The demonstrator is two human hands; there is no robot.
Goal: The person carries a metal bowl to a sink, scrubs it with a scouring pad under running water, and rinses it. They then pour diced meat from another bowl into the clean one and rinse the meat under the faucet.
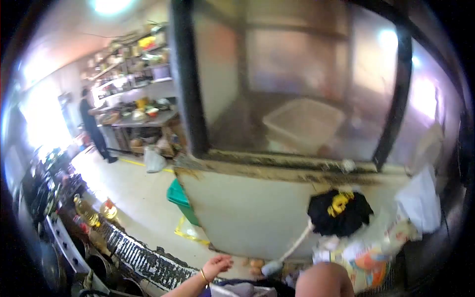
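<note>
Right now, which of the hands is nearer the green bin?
Left, of what shows. The left hand is apart from the green bin, below and right of it in view. No right hand can be made out; the bare limb at the bottom edge is farther right.

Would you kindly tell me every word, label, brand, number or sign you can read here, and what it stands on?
Nothing is legible.
Printed bag: coloured print, too blurred.
Black cloth item: yellow mark, no readable letters.
Bottle of yellow liquid: any label too blurred.
Shelf goods: too small and blurred.
</note>
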